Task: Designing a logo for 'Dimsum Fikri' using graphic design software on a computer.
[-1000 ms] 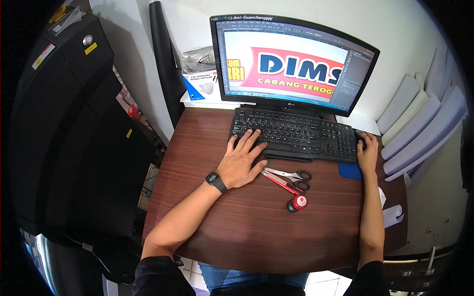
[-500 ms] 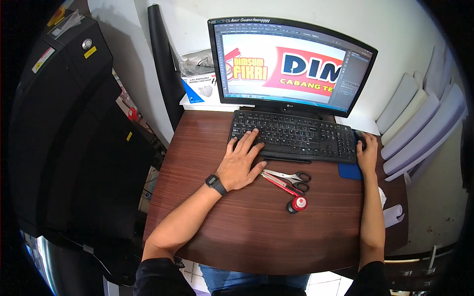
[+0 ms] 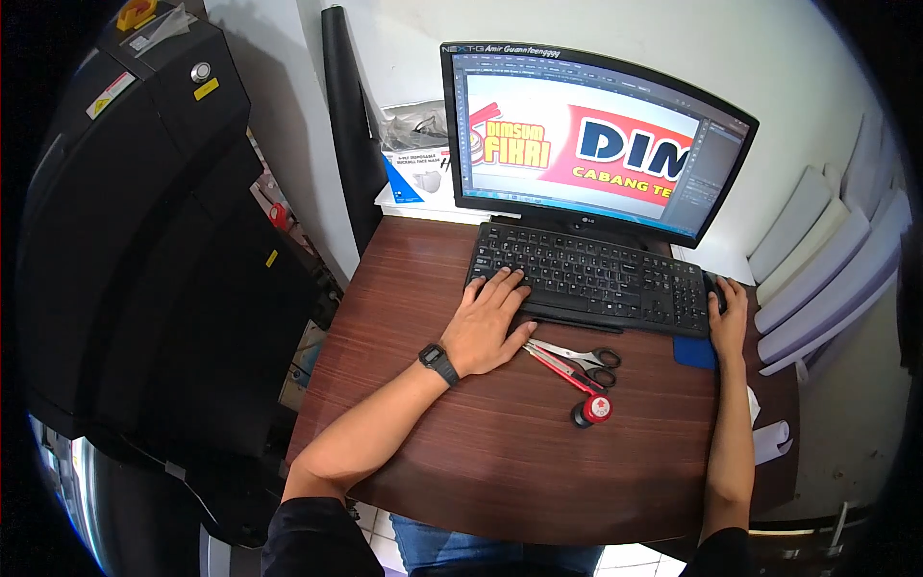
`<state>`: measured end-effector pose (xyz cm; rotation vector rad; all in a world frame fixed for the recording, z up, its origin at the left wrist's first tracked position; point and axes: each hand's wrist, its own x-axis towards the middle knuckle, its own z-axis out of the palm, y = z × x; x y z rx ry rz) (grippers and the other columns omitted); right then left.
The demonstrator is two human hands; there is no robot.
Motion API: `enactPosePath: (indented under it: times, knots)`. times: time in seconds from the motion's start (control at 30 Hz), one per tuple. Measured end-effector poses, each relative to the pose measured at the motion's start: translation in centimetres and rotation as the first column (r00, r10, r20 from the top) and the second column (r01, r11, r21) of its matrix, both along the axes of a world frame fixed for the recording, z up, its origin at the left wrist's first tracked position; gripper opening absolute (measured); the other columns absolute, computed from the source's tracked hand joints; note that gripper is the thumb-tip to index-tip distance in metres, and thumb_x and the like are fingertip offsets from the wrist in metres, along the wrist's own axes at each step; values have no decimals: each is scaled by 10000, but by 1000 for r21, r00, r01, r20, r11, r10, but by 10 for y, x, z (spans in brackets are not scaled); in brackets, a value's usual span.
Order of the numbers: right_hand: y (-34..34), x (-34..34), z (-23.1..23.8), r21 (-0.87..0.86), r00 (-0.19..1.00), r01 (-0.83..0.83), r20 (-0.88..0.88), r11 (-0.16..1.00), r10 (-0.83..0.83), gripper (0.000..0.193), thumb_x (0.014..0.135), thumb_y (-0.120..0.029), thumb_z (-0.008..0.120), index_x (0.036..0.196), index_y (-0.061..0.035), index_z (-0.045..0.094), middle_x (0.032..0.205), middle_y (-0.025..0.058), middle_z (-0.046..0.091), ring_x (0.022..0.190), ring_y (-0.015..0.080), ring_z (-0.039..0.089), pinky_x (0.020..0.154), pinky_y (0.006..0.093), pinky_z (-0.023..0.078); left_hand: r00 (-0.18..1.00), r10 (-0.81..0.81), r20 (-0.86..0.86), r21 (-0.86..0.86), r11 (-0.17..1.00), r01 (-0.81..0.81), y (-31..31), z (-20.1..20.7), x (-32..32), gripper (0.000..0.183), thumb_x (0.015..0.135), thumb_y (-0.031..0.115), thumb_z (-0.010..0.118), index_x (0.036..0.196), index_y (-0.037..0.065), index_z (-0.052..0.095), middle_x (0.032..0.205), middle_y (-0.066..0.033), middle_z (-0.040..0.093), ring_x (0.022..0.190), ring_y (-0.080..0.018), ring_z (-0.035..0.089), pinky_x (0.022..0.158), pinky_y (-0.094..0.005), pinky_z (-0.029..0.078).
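My left hand [image 3: 487, 329] lies palm down with its fingers stretched over the lower left keys of a black keyboard [image 3: 601, 276]. The thumb rests on the wooden desk below the keyboard's edge. On the right, my right hand [image 3: 730, 322] is curled over a black mouse [image 3: 715, 291], which it partly hides. Beside the left thumb lie scissors [image 3: 604, 357] with black handles and a slim red cutter knife [image 3: 556, 365]. Near their lower end sits a small round red-and-black object [image 3: 597, 409], whose kind I cannot make out.
A monitor [image 3: 586, 144] behind the keyboard shows a red, white and yellow design. A box of face masks [image 3: 423, 176] stands to its left. White rolls [image 3: 817, 255] lean at the right. A large black machine [image 3: 144, 260] fills the left. A blue mouse pad [image 3: 694, 352] lies near my right wrist.
The whole view has shifted, so the desk and monitor appear farther right and slightly lower. My left fingers have drawn slightly closer together on the keys. The right hand stays on the mouse.
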<state>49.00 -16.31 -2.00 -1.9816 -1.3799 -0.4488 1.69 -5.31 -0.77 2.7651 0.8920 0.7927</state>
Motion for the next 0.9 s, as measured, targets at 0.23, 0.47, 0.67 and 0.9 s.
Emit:
enactPosePath:
  times: [0.23, 0.47, 0.67, 0.9]
  knots:
    - [-1, 2, 0, 0, 1000, 4, 8, 1000, -4, 345, 954, -136, 662, 1292, -64, 673, 1380, 179, 577, 1279, 370, 548, 1091, 437, 448, 1000, 9, 0, 0, 1000, -9, 1, -2, 1, 561, 1012, 385, 567, 1419, 1, 521, 1541, -214, 446, 1482, -358, 361, 1219, -514, 236]
    - [-2, 1, 1, -18, 1000, 17, 4, 1000, -17, 355, 936, -123, 665, 1287, -66, 664, 1370, 169, 579, 1280, 365, 540, 1099, 441, 434, 1000, 10, 5, 3, 1000, -10, 1, -2, 0, 583, 1011, 388, 566, 1441, -1, 505, 1551, -214, 438, 1478, -359, 367, 1219, -519, 242]
    - [-1, 4, -1, -8, 1000, 8, 8, 1000, -8, 352, 952, -136, 665, 1297, -69, 664, 1376, 166, 577, 1291, 358, 533, 1106, 438, 428, 1000, 11, -1, 10, 1000, -11, 1, -2, 1, 583, 1012, 388, 565, 1442, -1, 504, 1551, -215, 439, 1471, -364, 376, 1216, -525, 247]
    - [-2, 3, 0, -18, 1000, 0, 10, 1000, 0, 356, 960, -142, 662, 1309, -71, 666, 1376, 159, 579, 1287, 354, 536, 1105, 437, 430, 1000, 7, 1, 9, 1000, -7, 1, -3, 0, 580, 1018, 391, 556, 1440, -3, 504, 1550, -215, 440, 1469, -367, 380, 1217, -529, 248]
